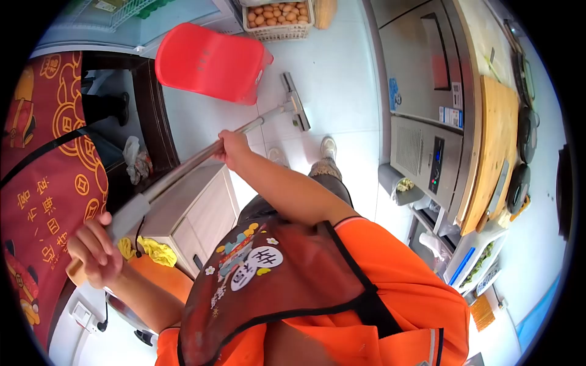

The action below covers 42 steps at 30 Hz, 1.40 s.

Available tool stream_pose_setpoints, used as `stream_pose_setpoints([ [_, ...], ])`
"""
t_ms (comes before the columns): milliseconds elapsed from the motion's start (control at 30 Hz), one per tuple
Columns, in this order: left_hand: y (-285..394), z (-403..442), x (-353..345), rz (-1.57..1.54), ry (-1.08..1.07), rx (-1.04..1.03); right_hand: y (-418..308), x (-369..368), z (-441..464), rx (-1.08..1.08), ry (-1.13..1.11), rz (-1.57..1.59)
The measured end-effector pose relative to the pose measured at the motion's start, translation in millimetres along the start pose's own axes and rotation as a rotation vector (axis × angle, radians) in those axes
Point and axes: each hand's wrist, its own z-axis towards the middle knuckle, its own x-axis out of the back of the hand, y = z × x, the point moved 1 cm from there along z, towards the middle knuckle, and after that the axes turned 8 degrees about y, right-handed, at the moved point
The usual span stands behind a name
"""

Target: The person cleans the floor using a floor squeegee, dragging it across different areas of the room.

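Note:
I am holding a long-handled mop [180, 172] with a metal pole and a thick grey sleeve near its upper end. Around the middle of the pole, my right hand [234, 149] is closed. At the upper end my left hand [94, 251] has its fingers curled round the handle, partly hiding it. The narrow bar-shaped mop head [296, 102] rests on the tiled floor [342, 67], ahead of my shoes. A red plastic stool [213, 61] stands just left of the mop head, apart from it.
A crate of eggs [278, 21] sits at the far end. Along the right runs a stainless steel counter unit [421, 67] with a wooden cutting board [495, 140] and a knife on top. A low cabinet [189, 213] and a red printed curtain [52, 201] are on the left.

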Motion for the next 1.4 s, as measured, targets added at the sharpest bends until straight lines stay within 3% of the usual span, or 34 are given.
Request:
stream_pose_setpoints([
  [167, -14, -23, -36, -0.075, 0.233, -0.069, -46, 21, -15, 0.050, 0.135, -0.184],
  [300, -80, -16, -117, -0.125, 0.188, 0.075, -147, 89, 39, 0.249, 0.257, -0.137],
  [367, -119, -23, -153, -0.066, 0.178, 0.264, -211, 119, 52, 0.351, 0.262, -0.152],
  [400, -130, -23, -174, -0.160, 0.155, 0.377, -239, 126, 56, 0.357, 0.384, -0.174],
  [467, -152, -19, -200, -0.412, 0.127, 0.600, -276, 144, 69, 0.373, 0.399, -0.116],
  [500, -167, -20, -203, -0.367, 0.143, 0.744, -283, 150, 72, 0.352, 0.420, -0.106],
  [600, -197, -17, -210, -0.244, 0.179, 1.155, -259, 164, 79, 0.376, 0.356, -0.062],
  [633, -196, -15, -209, -0.186, 0.180, 1.271, -244, 170, 77, 0.413, 0.328, -0.185],
  [733, -181, -53, -184, -0.142, 0.167, 1.396, -192, 189, 79, 0.562, 0.253, -0.555],
  [867, -117, -116, -107, -0.197, 0.280, 1.555, -23, 233, 125, 0.892, 0.194, -1.020],
  [933, -100, -137, -86, -0.120, 0.306, 1.706, 17, 218, 97, 0.673, 0.112, -1.160],
  [1000, -86, -117, -109, 0.062, 0.304, 1.797, 25, 214, 91, 0.756, 0.038, -1.261],
  [1100, -102, -49, -157, 0.114, 0.393, 1.898, -14, 221, 106, 1.099, 0.166, -0.813],
  [1133, -129, -61, -152, -0.302, 0.499, 1.971, -57, 214, 109, 1.109, 0.205, -1.237],
  [1167, -160, -62, -151, -0.215, 0.345, 1.902, -112, 196, 99, 1.102, 0.234, -1.664],
  [1200, -183, -45, -166, -0.150, 0.349, 1.864, -160, 182, 97, 1.090, 0.252, -1.944],
  [1233, -206, -27, -182, -0.082, 0.352, 1.827, -204, 175, 104, 1.080, 0.295, -2.072],
  [1267, -223, -3, -212, -0.032, 0.512, 1.835, -245, 168, 114, 1.052, 0.333, -2.151],
  [1367, -260, 14, -219, -0.405, 0.052, 1.778, -289, 187, 147, 0.967, 0.393, -2.135],
  [1400, -251, 18, -220, -0.376, 0.080, 1.766, -287, 184, 142, 0.986, 0.369, -2.151],
])
